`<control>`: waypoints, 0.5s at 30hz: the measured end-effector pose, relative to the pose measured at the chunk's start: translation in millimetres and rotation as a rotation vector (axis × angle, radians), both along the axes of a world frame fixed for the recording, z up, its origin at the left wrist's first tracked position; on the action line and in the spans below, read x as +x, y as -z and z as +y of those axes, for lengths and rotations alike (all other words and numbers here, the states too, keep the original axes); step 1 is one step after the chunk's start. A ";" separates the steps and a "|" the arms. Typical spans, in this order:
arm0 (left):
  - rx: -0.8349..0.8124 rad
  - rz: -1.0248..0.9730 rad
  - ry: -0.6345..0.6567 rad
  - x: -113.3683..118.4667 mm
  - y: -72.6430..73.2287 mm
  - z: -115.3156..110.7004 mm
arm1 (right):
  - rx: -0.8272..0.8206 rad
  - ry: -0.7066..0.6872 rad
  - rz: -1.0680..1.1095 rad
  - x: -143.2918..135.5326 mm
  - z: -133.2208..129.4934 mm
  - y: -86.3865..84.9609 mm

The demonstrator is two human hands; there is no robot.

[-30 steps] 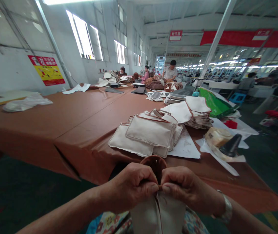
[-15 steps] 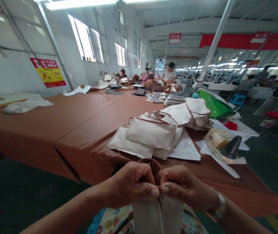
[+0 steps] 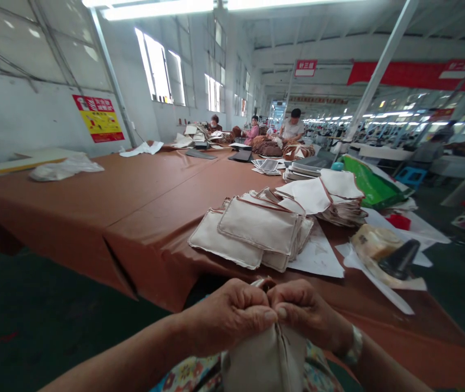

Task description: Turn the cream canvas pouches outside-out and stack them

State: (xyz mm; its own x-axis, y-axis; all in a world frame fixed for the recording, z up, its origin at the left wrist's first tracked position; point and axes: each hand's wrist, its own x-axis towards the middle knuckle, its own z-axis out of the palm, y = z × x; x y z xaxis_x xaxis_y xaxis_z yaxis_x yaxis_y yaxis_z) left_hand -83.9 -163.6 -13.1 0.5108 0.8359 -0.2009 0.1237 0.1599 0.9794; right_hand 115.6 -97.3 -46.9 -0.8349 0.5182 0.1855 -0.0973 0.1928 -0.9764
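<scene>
Held low in front of me is a cream fabric piece (image 3: 257, 359) with a seam down its middle and a bit of brown showing at its top. My left hand (image 3: 240, 307) pinches its seam from the left, thumb on top. Close against it, my right hand (image 3: 304, 307) grips the same seam from the right, a silvery band round its wrist. Fingers on both hands are closed, and the thumbs nearly meet. A stack of stitched cream pieces (image 3: 257, 223) lies on the table just beyond my hands.
A brown-covered table (image 3: 146, 190) stretches ahead. Right of the stack lie more cream pieces (image 3: 310, 196), a dark cone-shaped object (image 3: 399, 258), a yellowish block (image 3: 373, 239) and a green bag (image 3: 375, 182). A clear plastic bag (image 3: 67, 166) lies far left. People work at the far end.
Both hands have drawn closer together along the seam, and the brown opening above them has mostly gone from sight. The view has turned slightly left.
</scene>
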 end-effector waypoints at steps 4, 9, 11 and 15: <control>0.331 0.246 -0.215 -0.5 3.3 -5.1 | 0.271 0.160 -0.139 5.8 8.8 -10.1; 0.920 0.575 -0.514 3.9 -5.9 -10.6 | 0.191 0.208 -0.247 13.3 -11.4 -38.2; 1.174 0.638 -0.542 7.2 -7.5 -13.3 | 0.176 0.072 -0.198 3.3 -24.1 -38.6; 1.613 0.673 -0.597 2.4 -6.9 -20.9 | 0.178 0.148 -0.053 -25.3 -22.7 -31.9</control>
